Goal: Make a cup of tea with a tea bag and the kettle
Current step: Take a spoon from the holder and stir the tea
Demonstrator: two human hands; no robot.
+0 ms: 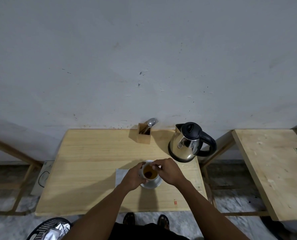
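A white cup (145, 166) of amber tea stands on a white saucer (153, 184) near the middle of the wooden table (92, 161). A dark tea bag (148, 174) lies sunk in the tea. My left hand (133, 177) wraps around the cup's left side. My right hand (167, 170) hovers at the cup's right rim with thumb and forefinger pinched together, seemingly on the tea bag's string or tag, which is too small to make out. The steel kettle (187, 144) with black lid and handle stands at the table's back right.
A wooden holder (144, 135) with a spoon and fork stands at the back edge by the wall. A pale napkin (121, 175) lies under the saucer. A second wooden table (269, 170) is to the right, a black basket (47, 227) on the floor at lower left.
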